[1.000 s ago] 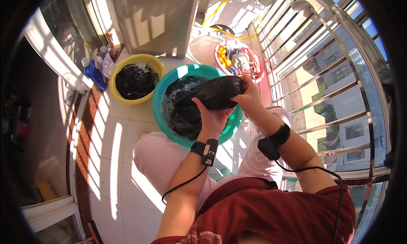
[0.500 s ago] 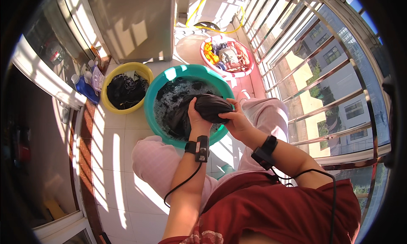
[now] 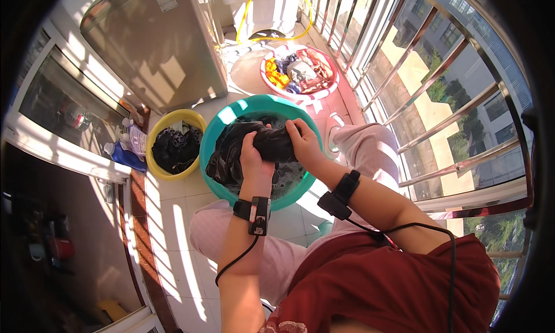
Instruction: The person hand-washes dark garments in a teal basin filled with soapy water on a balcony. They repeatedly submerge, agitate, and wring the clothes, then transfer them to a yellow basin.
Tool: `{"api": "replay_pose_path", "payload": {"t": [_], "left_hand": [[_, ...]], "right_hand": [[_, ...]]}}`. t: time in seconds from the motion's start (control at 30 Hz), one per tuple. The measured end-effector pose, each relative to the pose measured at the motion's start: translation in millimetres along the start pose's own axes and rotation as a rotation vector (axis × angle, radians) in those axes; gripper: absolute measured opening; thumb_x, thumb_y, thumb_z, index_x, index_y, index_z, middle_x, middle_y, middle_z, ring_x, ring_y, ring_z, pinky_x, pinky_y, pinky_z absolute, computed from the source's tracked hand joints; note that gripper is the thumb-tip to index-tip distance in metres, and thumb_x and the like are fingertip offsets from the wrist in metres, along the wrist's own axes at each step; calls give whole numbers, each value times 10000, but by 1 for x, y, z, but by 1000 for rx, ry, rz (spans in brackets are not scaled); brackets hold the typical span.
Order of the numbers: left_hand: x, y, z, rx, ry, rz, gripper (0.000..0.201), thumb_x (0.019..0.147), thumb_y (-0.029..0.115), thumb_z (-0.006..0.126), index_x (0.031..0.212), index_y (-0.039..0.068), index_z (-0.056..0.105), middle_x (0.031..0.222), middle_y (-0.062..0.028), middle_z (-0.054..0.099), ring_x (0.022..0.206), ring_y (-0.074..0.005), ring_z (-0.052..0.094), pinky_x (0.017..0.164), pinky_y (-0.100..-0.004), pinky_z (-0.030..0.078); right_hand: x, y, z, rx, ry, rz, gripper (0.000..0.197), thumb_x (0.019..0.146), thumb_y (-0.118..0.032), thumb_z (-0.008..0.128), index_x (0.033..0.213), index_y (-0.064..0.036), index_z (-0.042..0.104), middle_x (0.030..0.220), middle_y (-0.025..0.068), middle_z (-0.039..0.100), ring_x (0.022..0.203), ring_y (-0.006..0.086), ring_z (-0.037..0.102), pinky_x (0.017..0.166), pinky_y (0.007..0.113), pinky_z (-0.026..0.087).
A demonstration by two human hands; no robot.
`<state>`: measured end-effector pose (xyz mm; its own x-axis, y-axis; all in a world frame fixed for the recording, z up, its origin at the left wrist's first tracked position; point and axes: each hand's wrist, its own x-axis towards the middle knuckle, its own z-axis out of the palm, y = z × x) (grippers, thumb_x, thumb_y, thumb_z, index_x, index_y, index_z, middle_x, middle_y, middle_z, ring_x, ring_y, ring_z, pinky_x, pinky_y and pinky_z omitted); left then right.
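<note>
Wet black cloth, its garment kind not clear, is stretched between my hands above a teal basin (image 3: 209, 177) of sudsy water. My left hand (image 3: 254, 159) is closed on the middle of this black garment (image 3: 231, 145). At its right end, my right hand (image 3: 303, 143) grips a bunched part, fingers curled over it. The garment's looser part hangs to the left of my left hand, over or in the water. Foam and dark water (image 3: 288, 179) show below my hands. Both wrists wear black strapped devices with cables.
A yellow basin (image 3: 156, 166) of dark clothes stands left of the teal one. Behind it are detergent bottles (image 3: 128, 153). Further off is a pink basin (image 3: 332, 85) of coloured clothes. A metal railing (image 3: 448, 119) runs along the right, and a tall appliance (image 3: 150, 55) stands far left.
More of the black garment has come up out of the water on the left. My right hand has shifted left and slightly up, and its grip has changed. The view has turned a little.
</note>
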<state>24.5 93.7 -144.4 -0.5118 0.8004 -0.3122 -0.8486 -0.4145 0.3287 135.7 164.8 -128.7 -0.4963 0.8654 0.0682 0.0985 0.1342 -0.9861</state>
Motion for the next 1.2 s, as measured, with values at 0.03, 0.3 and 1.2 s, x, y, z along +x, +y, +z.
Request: {"api": "replay_pose_path", "payload": {"t": [0.03, 0.3, 1.2], "left_hand": [[1, 2, 2, 53, 31, 25, 317, 870, 159, 496, 1129, -22, 511, 1078, -177, 609, 1013, -297, 616, 931, -438, 497], [18, 5, -22, 244, 151, 85, 333, 806, 32, 530, 1137, -3, 532, 1023, -111, 595, 914, -243, 629, 847, -375, 533], [63, -12, -23, 507, 281, 340, 374, 822, -49, 468, 1194, -35, 505, 1099, -110, 586, 912, -248, 646, 841, -356, 533]], "right_hand": [[3, 4, 5, 192, -31, 180, 248, 960, -284, 526, 993, -54, 613, 908, 70, 604, 816, 150, 576, 716, 298, 453], [28, 52, 31, 489, -374, 894, 190, 911, -332, 516, 936, -175, 620, 862, -18, 635, 757, 119, 640, 640, 299, 503], [51, 74, 51, 641, -374, 840, 343, 957, -317, 408, 1065, -79, 630, 972, 50, 632, 818, 135, 601, 703, 267, 454]]}}
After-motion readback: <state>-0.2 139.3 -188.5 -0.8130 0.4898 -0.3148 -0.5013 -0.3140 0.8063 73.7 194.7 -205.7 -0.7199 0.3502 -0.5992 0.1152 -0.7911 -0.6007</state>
